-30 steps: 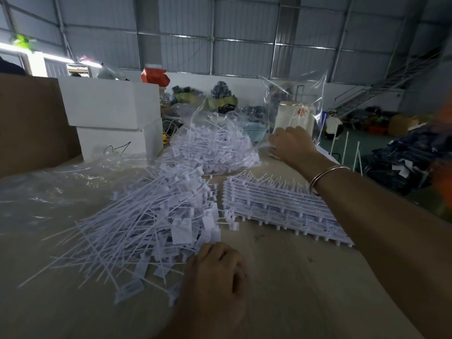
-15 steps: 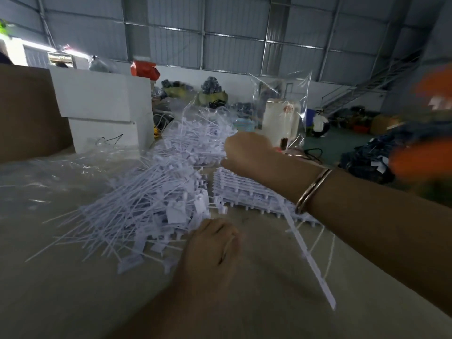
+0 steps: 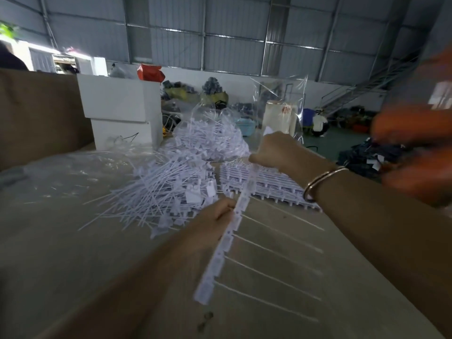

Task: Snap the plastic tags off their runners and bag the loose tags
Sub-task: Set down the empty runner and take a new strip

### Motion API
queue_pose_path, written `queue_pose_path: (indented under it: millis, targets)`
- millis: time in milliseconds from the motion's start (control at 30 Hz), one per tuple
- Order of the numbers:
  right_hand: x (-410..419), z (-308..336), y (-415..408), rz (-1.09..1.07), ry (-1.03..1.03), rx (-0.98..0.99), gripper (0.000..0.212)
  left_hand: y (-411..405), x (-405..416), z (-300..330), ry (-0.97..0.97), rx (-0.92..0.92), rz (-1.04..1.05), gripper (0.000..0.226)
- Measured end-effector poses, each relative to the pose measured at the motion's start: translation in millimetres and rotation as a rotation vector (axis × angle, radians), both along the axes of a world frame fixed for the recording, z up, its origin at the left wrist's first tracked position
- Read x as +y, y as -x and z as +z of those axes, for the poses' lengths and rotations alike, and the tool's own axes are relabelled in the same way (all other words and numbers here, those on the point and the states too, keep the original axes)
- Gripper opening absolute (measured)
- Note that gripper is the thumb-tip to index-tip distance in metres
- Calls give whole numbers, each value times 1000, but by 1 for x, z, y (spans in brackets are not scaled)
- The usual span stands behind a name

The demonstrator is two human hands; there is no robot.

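Note:
A white runner of tags (image 3: 220,255) hangs in the air over the table, its thin tails pointing right. My right hand (image 3: 274,150) grips its upper end. Farther down, my left hand (image 3: 217,216) pinches the same runner at its left edge. A stack of more runners (image 3: 274,184) lies flat behind it. Left of that stack sits a loose heap of snapped-off tags (image 3: 159,192). A clear bag holding tags (image 3: 208,140) lies farther back.
The table (image 3: 73,265) has a tan top with crumpled clear plastic (image 3: 61,172) at the left. White boxes (image 3: 117,111) and a brown carton (image 3: 36,113) stand behind. An upright clear bag (image 3: 281,111) stands at the far edge. Blurred orange shapes (image 3: 415,148) fill the right.
My right hand lifted a runner off the stack and drew it toward me. My left hand rose from the loose heap and took hold of the runner's middle.

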State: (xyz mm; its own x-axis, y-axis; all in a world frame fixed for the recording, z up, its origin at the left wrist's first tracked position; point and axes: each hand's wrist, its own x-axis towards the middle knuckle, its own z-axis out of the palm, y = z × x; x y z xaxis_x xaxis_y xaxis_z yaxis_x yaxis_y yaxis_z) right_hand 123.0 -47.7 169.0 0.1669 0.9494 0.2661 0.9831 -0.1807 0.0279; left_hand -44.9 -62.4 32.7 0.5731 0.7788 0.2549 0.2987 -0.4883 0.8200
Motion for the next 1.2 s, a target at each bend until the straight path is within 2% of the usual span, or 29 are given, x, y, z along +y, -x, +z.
queue_pose_path:
  millis: [67, 200, 267, 333, 433, 467, 600, 667, 867, 1033, 1200]
  targets:
    - [-6, -6, -3, 63, -158, -139, 45, 10, 4, 1, -39, 18, 10, 24]
    - [-22, -28, 1, 289, -463, -85, 32, 25, 6, -3, -56, 78, 50, 21]
    - [-31, -39, 6, 380, -532, -75, 24, 30, 9, -7, -81, 144, 67, 24]
    - [-41, -56, 19, 534, -453, -81, 17, 32, 9, -9, -129, 191, 59, 24]
    - [-48, -90, 39, 654, -228, -206, 28, 28, 7, -9, -147, 108, 31, 27]
    - [-48, -100, 41, 652, -188, -227, 30, 27, 7, -10, -143, 79, 20, 28]
    - [-38, -113, 31, 486, -33, 58, 31, 31, 12, -15, -220, 64, 151, 25]
    - [-33, -115, 20, 406, -4, 85, 25, 39, 13, -16, -251, 53, 202, 22]
    - [-31, -128, -5, 235, -118, 224, 50, 68, 7, -13, -424, 216, 244, 10]
    - [-36, -118, -12, 193, -346, 218, 58, 78, 9, -7, -316, 215, 169, 10]
    - [-37, -121, -16, 138, -239, 219, 53, 69, 8, -12, -341, 218, 159, 11]
